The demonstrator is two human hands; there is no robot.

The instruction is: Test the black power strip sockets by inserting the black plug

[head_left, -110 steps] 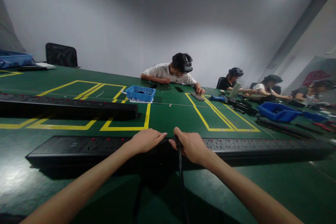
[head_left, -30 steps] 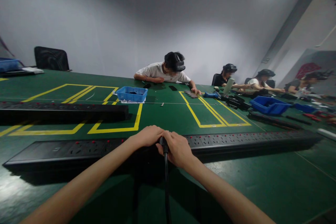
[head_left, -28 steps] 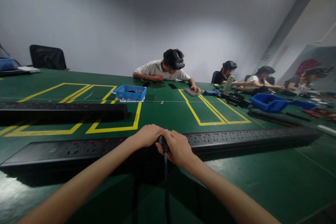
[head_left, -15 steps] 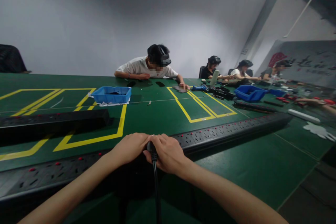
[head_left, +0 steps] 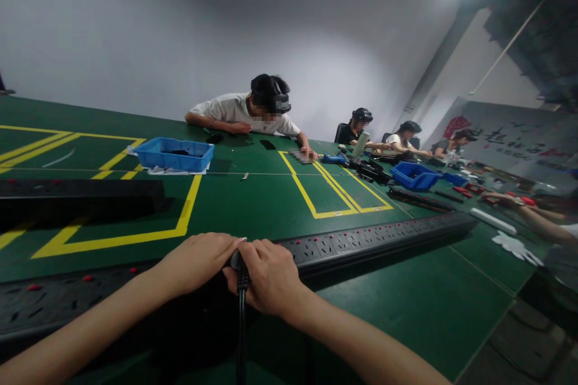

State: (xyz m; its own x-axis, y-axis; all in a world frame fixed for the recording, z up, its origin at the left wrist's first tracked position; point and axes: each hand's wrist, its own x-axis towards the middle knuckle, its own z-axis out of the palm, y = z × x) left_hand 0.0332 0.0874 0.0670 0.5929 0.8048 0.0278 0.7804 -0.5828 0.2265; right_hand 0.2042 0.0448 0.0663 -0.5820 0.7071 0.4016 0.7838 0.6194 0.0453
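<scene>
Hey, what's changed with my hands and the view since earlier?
Your left hand has closed the gap to your right hand, and the camera view has swung right, bringing a white glove into frame. Your right hand still holds the black corded plug, at the long black socket strip.

On the table (head_left: 253,210), a bin (head_left: 174,160) stands behind the nearer power strip (head_left: 361,245).

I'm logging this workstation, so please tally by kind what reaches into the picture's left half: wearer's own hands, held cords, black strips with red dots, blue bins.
Wearer's own: left hand, right hand: 2
Held black cord: 1
Black strips: near strip, far strip: 2
Blue bin: 1
Total: 6
</scene>
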